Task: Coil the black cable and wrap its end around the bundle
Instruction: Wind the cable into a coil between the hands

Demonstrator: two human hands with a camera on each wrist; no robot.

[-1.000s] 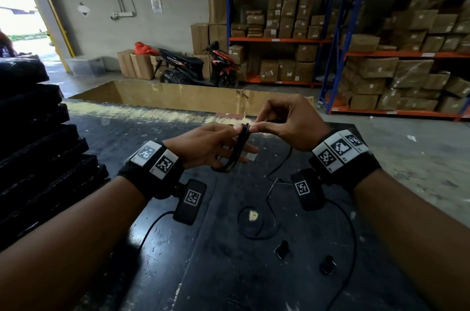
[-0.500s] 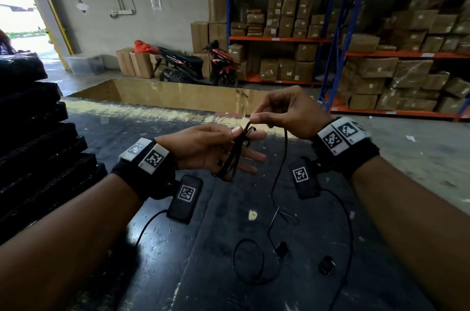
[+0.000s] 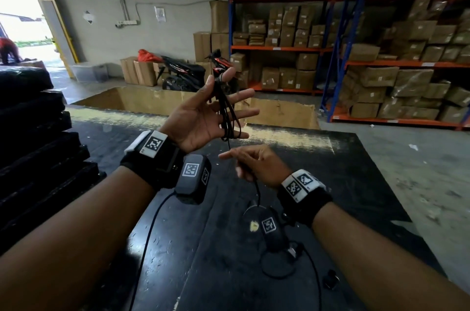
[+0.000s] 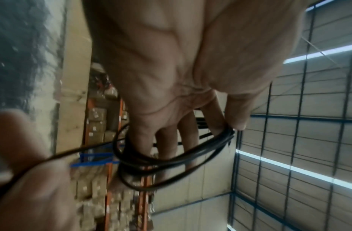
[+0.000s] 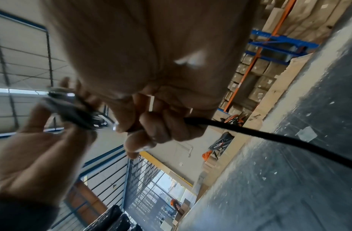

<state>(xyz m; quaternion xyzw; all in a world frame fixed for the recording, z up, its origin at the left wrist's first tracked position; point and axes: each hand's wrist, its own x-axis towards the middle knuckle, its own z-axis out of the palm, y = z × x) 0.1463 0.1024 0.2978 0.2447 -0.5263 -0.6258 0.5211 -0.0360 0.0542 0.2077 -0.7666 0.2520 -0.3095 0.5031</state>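
Note:
The black cable is partly coiled: a bundle of loops (image 3: 227, 112) hangs in front of my raised left hand (image 3: 198, 117). The thumb pinches the top of the loops against the index finger, and the other fingers are spread straight. In the left wrist view the coil (image 4: 171, 159) lies across the fingers under the thumb tip. My right hand (image 3: 251, 163) is below it, fingers curled round the loose strand (image 5: 270, 136). That strand runs down to a slack loop (image 3: 277, 266) on the black table (image 3: 343, 170).
Black stacked pads (image 3: 33, 132) stand at the table's left. An open cardboard box (image 3: 152, 99) lies beyond the far edge. A small black part (image 3: 330, 282) sits on the table near my right forearm. Shelves of cartons (image 3: 381, 69) and a motorbike (image 3: 188, 74) stand behind.
My left hand has risen and turned palm towards me with the coil. The right hand has left the coil's top and dropped below it along the strand, and less cable lies on the table.

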